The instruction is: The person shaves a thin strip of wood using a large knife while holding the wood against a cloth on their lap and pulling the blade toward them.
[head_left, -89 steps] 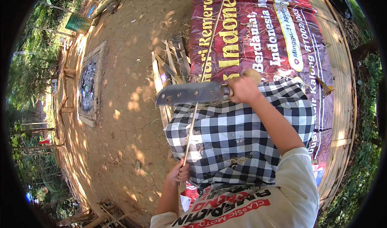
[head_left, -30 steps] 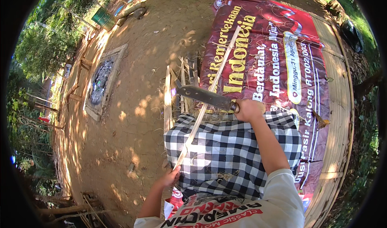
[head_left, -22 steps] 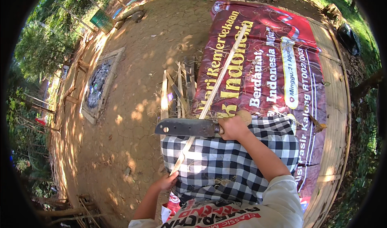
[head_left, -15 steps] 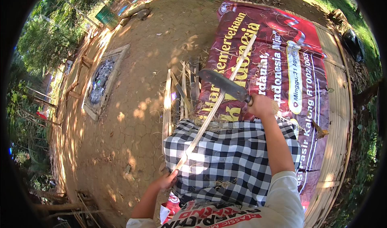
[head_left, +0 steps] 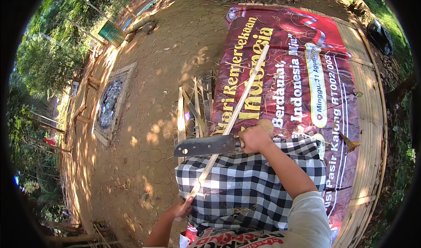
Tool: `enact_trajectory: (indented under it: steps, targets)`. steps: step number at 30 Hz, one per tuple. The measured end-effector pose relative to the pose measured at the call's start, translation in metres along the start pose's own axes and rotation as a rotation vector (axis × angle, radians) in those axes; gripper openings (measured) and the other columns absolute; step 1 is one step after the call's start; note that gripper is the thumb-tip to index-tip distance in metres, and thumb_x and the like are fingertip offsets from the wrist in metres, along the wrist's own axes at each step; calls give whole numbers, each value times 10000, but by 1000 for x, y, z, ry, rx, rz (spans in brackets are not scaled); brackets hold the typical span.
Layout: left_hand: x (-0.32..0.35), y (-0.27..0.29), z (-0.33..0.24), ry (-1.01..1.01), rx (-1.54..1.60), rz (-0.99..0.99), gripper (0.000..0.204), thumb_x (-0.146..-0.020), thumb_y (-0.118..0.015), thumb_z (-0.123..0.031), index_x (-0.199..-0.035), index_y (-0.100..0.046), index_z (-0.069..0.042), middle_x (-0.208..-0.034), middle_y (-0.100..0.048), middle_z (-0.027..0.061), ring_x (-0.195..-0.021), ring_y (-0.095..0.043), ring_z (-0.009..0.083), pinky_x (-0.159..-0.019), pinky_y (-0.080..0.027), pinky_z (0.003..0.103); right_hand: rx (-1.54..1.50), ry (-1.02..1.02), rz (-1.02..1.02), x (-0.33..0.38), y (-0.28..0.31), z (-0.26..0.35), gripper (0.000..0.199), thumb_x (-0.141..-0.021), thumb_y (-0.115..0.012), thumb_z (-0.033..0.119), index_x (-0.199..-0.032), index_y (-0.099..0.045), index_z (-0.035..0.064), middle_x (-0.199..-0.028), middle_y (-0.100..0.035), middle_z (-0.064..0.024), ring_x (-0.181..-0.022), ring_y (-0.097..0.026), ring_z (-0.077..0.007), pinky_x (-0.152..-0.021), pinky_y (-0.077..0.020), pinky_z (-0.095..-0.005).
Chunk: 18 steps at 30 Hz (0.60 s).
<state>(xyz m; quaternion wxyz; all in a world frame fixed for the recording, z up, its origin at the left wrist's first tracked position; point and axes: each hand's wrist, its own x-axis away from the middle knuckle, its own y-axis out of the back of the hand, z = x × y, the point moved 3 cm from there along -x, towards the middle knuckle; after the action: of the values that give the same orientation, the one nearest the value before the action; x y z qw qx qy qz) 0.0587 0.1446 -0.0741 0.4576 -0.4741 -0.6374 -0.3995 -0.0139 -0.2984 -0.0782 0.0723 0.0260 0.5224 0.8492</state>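
Observation:
A long pale bamboo strip (head_left: 245,96) slants from my lap up over the printed sheet. My left hand (head_left: 183,207) is closed around its near end, beside the black-and-white checked cloth (head_left: 250,182) that covers my legs. In my right hand (head_left: 255,139) is the wooden handle of a machete (head_left: 204,146). Its broad dark blade points left and lies across the strip, just above the far edge of the cloth. Whether the edge bites into the strip I cannot tell. Thin curled shavings are scattered on the cloth and sheet.
A dark red printed banner (head_left: 280,77) covers a bamboo platform (head_left: 366,160). Several split bamboo pieces (head_left: 180,116) lean at the platform's left side. On the cracked earth ground (head_left: 144,160) is a framed ash pit (head_left: 112,101). A green bin (head_left: 110,32) stands far left, a black bag (head_left: 379,36) far right.
The machete has come down along the strip toward me, its blade turning from slanted to nearly level. My left hand keeps its grip on the strip's near end. The view has shifted slightly.

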Motion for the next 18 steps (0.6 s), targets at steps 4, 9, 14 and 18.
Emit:
enact_trajectory:
  steps: [4, 9, 14, 18]
  targets:
    - [-6, 0, 12, 26, 30, -92, 738, -860, -324, -790, -557, -421, -124, -513, -368, -15, -444, -353, 129, -430, -264, 294, 72, -176, -46, -1, 11, -37, 263, -664, -671, 280, -828, -663, 74, -746, -677, -150, -742, -676, -328, -685, -535, -434]
    - [-9, 4, -3, 45, 83, -82, 735, -856, -304, -801, -536, -381, -143, -504, -347, -25, -417, -317, 124, -403, -234, 289, -86, -604, -118, 30, 39, -94, 286, -714, -651, 302, -863, -679, 59, -781, -684, -176, -769, -675, -356, -720, -536, -459]
    - [-8, 1, -7, 1, 88, 106, 709, -878, -275, -780, -538, -299, -158, -500, -271, -39, -416, -249, 113, -405, -202, 279, -49, -472, -261, 25, 26, -62, 285, -705, -659, 276, -876, -663, 49, -778, -678, -200, -757, -673, -367, -709, -543, -458]
    - [-11, 1, 6, -18, 16, 7, 725, -895, -278, -757, -531, -355, -135, -492, -332, -21, -426, -320, 130, -420, -250, 289, -3, -323, -110, 16, 26, -19, 288, -685, -669, 282, -860, -657, 53, -755, -677, -185, -729, -674, -355, -682, -540, -455]
